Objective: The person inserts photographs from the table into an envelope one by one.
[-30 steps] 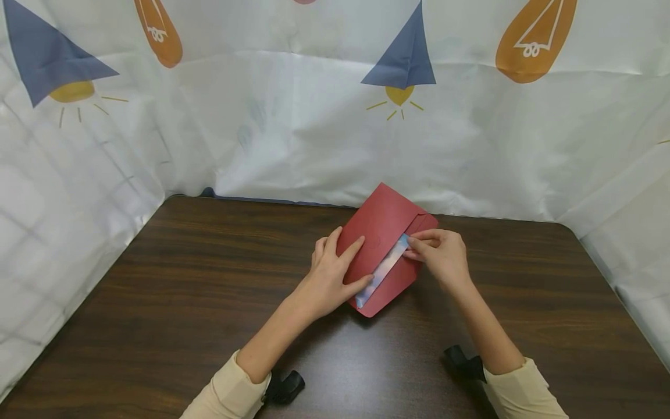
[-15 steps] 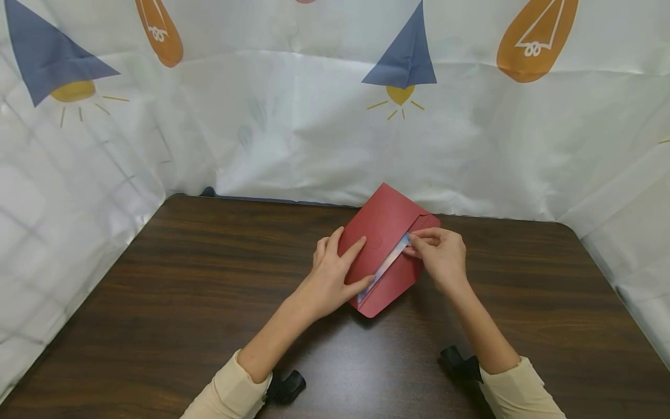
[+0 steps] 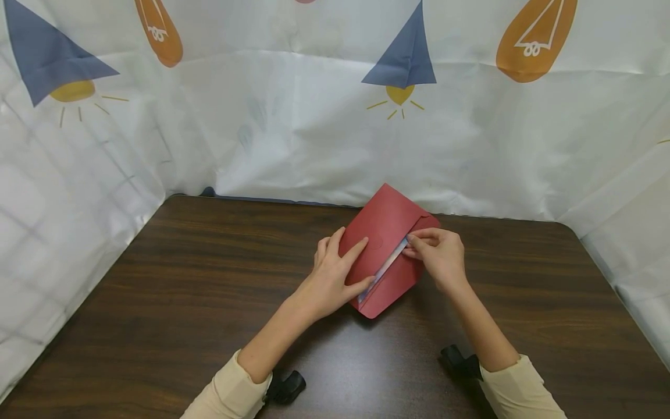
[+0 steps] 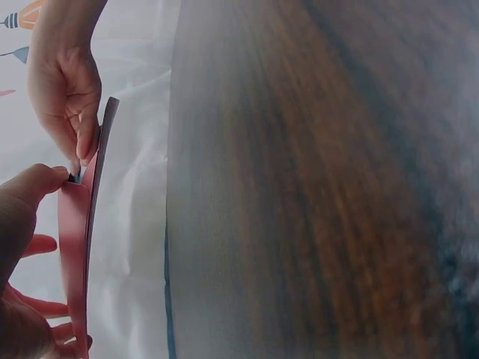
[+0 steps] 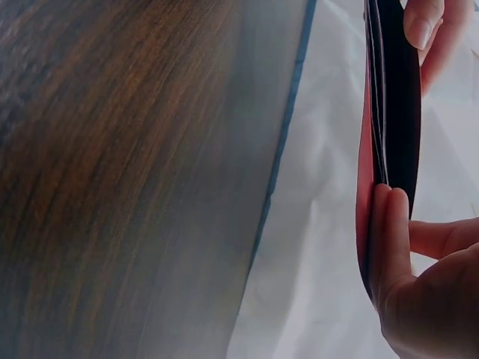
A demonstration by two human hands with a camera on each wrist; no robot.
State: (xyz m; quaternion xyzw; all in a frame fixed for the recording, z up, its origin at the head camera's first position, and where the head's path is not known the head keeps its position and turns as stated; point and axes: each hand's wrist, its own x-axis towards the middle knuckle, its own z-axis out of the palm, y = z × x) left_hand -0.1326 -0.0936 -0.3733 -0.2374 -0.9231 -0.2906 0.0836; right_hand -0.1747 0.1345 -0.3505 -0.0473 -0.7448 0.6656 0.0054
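Note:
A red envelope (image 3: 384,218) is held at a slant above the table, its flap side toward the lower right. My left hand (image 3: 330,279) grips it from the left, with the thumb near the opening and the other fingers spread over the face and edge. From the opening shows a narrow strip of a blue-and-white printed sheet (image 3: 389,263); the rest of it is hidden inside. My right hand (image 3: 442,256) pinches the upper end of this sheet between thumb and fingers. In the right wrist view the envelope (image 5: 364,187) is seen edge-on, with dark layers between its sides.
The dark wood table (image 3: 209,279) spreads beneath both hands. A white curtain (image 3: 314,134) with printed lamps hangs along its back edge and sides. A black camera mount sits at each wrist, the left one (image 3: 287,387) close to the tabletop.
The printed sheet has slid deeper into the envelope, so its visible strip is narrower. The envelope has shifted very slightly right; both hands keep their hold.

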